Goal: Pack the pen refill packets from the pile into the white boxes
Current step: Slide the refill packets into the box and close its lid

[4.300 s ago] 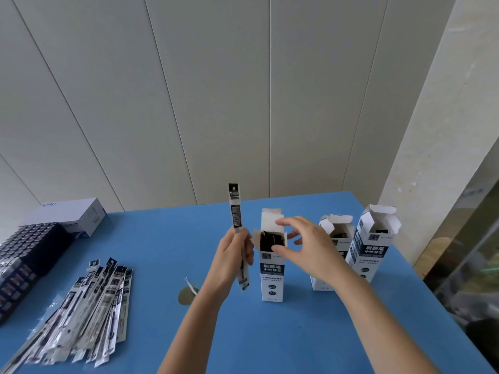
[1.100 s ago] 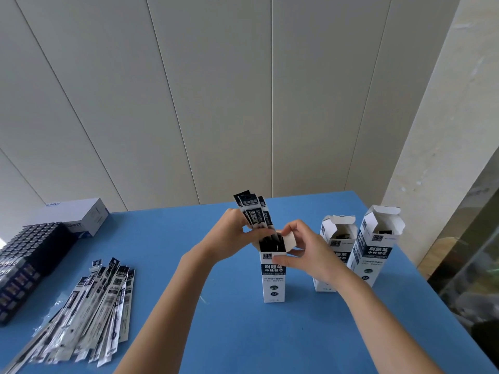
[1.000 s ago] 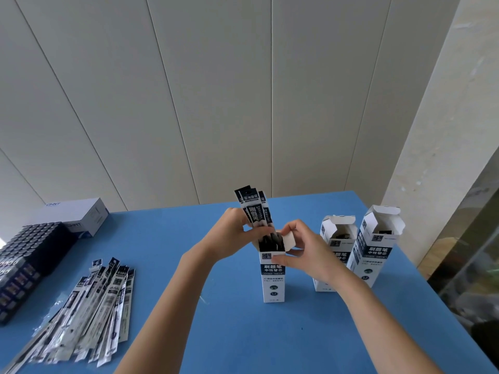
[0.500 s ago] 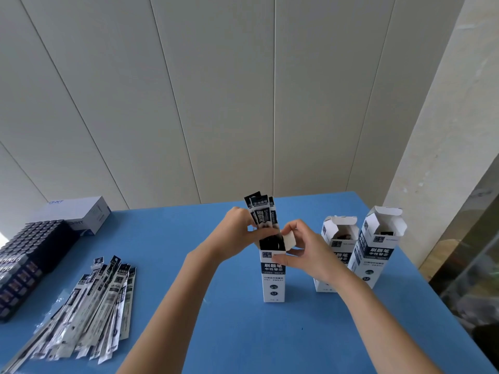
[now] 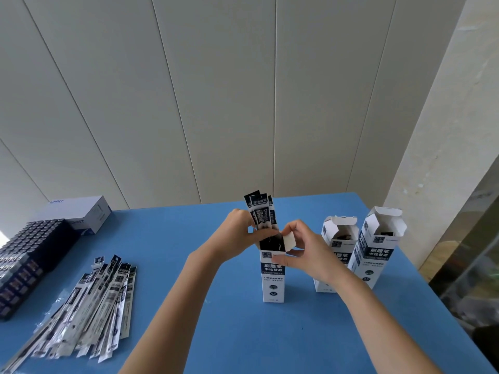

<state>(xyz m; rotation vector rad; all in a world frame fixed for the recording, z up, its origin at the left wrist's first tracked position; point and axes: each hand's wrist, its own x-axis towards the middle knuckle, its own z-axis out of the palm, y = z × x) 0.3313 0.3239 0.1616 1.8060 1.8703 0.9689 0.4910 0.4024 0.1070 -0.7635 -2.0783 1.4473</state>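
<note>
blue table [image 5: 189, 333] carries refill packets [image 5: 89, 306], three boxes [image 5: 273, 276], perhaps trays [image 5: 24, 255]

Bright, even daylight, soft faint shadows, sharp centre, wide-angle bowing at edges.

I count three white boxes: one [image 5: 273, 276] mid-table, two [image 5: 333, 255] [image 5: 376, 252] at right. One pile of refill packets [image 5: 89, 309] near left, uncountable. One flat carton [image 5: 81, 214] far left.

1. Left hand [image 5: 237, 234] is pinching a bundle of refill packets [image 5: 261, 215] standing in the front white box [image 5: 273, 276].
2. Right hand [image 5: 305, 251] is gripping that box's top.
3. Packet pile [image 5: 89, 306] is lying on the counter [image 5: 243, 333].
</note>
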